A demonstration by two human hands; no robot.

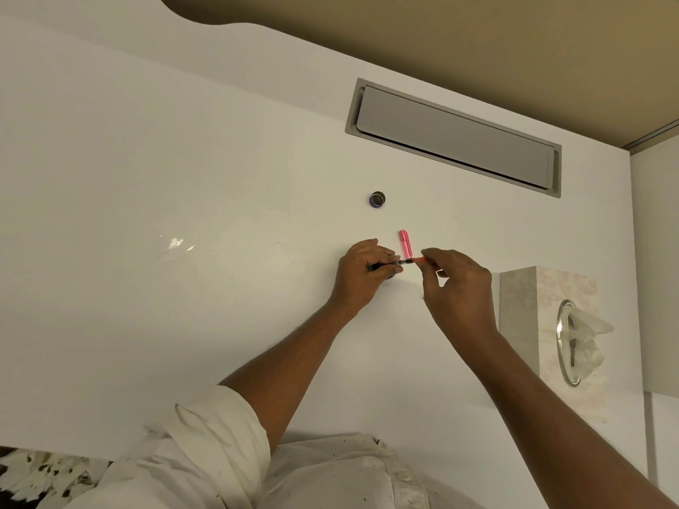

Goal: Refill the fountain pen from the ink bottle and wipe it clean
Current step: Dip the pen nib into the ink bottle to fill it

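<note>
Both hands meet above the white desk [183,214]. My left hand [362,275] grips the dark front section of the fountain pen [402,262], held level. My right hand [455,288] pinches the pink piece at the pen's right end between thumb and fingers. A separate pink pen part [405,242] lies on the desk just behind the hands. The small dark ink bottle [377,199] stands further back, apart from both hands. Something dark under my left hand is mostly hidden.
A beige tissue box [529,310] lies at the right with a tissue [588,336] sticking out of its opening. A grey cable flap [453,137] is set into the desk at the back right. The desk's front edge runs by my white shirt.
</note>
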